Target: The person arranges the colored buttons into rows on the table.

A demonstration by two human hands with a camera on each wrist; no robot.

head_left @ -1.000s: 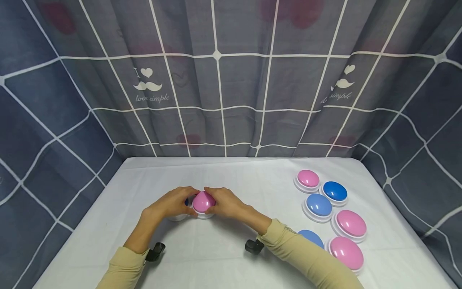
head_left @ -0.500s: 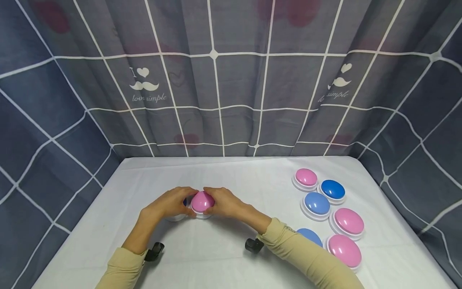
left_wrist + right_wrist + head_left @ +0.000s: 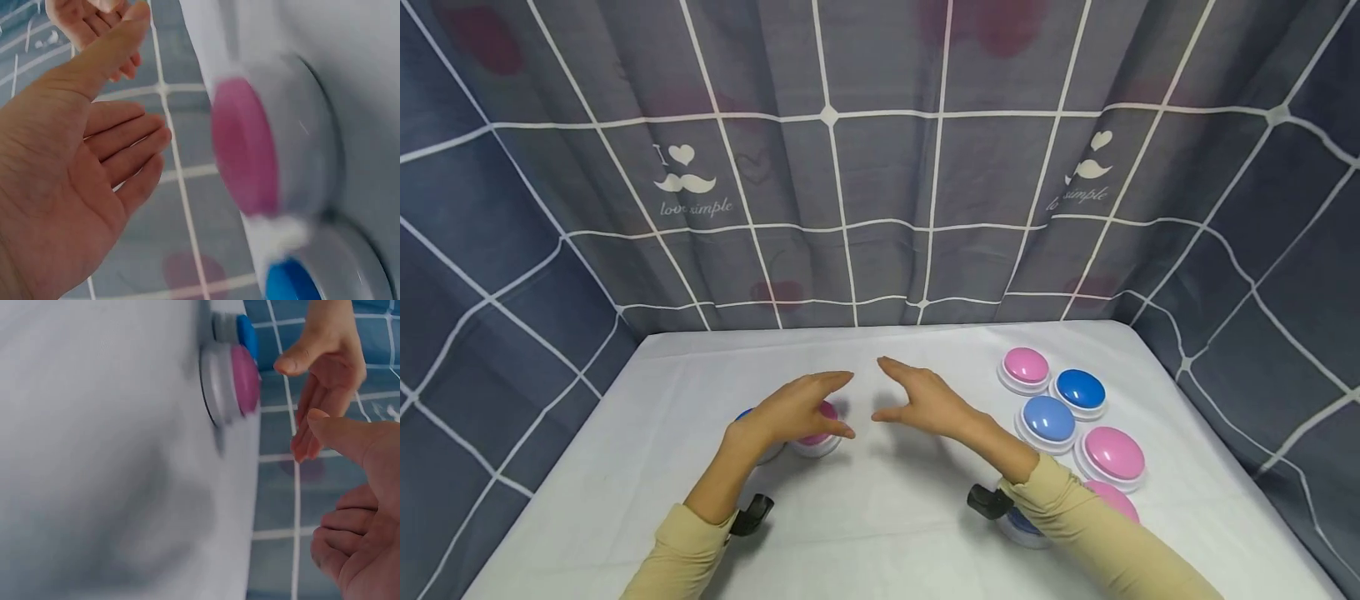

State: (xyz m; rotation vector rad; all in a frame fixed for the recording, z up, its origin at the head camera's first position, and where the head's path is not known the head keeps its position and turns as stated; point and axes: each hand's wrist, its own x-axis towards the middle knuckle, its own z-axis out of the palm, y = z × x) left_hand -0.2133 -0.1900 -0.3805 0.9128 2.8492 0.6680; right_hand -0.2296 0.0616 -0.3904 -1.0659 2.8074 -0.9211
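Note:
My left hand (image 3: 793,410) hovers over a pink domed push button (image 3: 816,448) on a white base, fingers and thumb spread and apart from it. Touching that button's base is a blue push button (image 3: 290,281), which the left hand mostly hides in the head view. In the left wrist view the pink dome stands clear of the left palm. Off to the right of this pair, my right hand (image 3: 928,402) is raised above the cloth, its thumb and fingers parted. Neither hand holds anything.
Several more pink and blue buttons cluster at the table's right side, among them a light blue one (image 3: 1049,418). My right sleeve (image 3: 1097,525) partly covers the nearest ones. A grey checked curtain (image 3: 880,183) surrounds the white-clothed table (image 3: 880,533).
Both hands have let go of the pink button and lifted. The right hand has moved away to the right; the left has shifted slightly right. The view has turned a little.

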